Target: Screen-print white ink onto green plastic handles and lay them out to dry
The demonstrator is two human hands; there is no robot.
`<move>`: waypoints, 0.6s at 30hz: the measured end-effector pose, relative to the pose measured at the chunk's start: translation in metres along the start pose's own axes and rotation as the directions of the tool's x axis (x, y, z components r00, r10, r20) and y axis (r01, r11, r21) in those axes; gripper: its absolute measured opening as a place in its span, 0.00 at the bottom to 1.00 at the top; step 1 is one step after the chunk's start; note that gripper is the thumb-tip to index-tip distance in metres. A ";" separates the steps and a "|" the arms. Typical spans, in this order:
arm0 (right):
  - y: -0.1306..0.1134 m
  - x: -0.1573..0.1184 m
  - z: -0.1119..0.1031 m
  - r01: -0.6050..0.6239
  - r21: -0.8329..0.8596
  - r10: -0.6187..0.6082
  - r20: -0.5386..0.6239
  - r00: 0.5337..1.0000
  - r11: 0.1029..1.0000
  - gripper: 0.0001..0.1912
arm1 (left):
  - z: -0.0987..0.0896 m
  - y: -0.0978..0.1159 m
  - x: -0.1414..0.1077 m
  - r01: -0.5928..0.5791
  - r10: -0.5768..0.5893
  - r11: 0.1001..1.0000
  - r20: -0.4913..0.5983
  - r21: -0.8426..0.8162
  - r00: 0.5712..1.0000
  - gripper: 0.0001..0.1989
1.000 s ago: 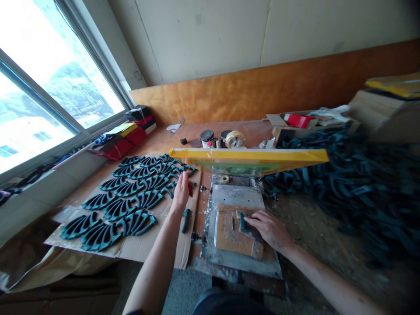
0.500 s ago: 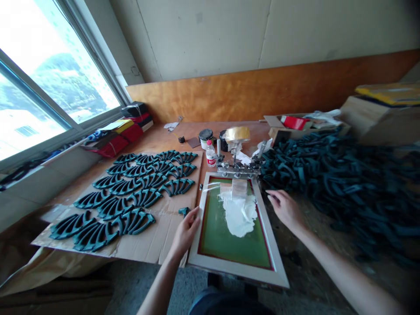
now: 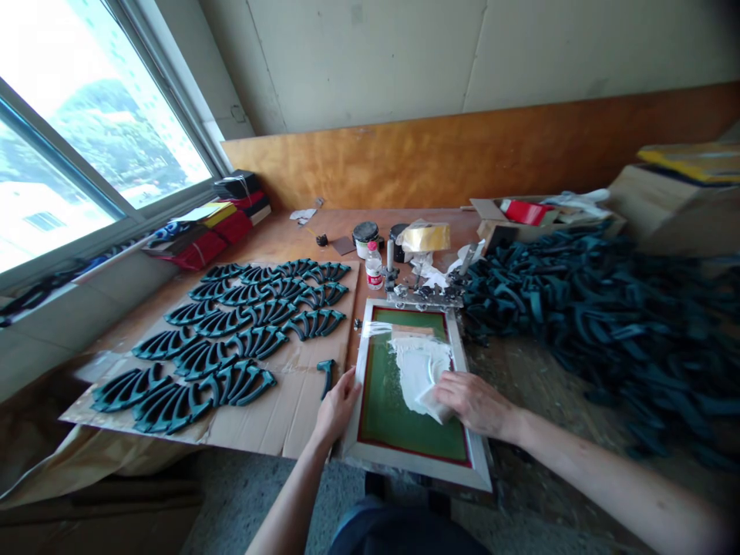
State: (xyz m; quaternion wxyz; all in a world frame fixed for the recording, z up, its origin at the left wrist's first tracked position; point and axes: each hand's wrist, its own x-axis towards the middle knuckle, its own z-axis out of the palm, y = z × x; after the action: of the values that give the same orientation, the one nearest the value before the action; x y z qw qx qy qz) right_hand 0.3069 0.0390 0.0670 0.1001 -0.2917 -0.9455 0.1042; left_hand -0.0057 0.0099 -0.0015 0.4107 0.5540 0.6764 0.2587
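Right hand [image 3: 474, 405] grips a pale scraper [image 3: 433, 405] in white ink [image 3: 419, 370]
Across the wooden tabletop [image 3: 416, 223], the silk-screen frame [image 3: 416, 466] lies flat near the edge, between a cardboard sheet [image 3: 301, 401] of dark teal pieces [image 3: 231, 331] and a teal heap [image 3: 590, 331]. The ink sits on the green mesh [image 3: 398, 420]; the open left hand [image 3: 341, 408] rests against the frame's left rim.

A plywood bench [image 3: 277, 245] bears cardboard [image 3: 294, 408] and heaped teal pieces [image 3: 583, 316], perhaps rubber.
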 end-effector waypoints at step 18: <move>0.041 0.052 -0.055 -0.491 0.017 0.474 -0.294 0.830 0.871 0.29 | -0.033 0.052 -0.016 0.066 -0.057 0.893 0.033 -0.446 0.998 0.41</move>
State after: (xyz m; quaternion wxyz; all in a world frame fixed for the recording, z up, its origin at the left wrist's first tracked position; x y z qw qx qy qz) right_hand 0.3003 0.1094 0.1161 0.1986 -0.5355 -0.8190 0.0543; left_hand -0.0051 0.0109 0.0621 0.5414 0.4258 0.6120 0.3887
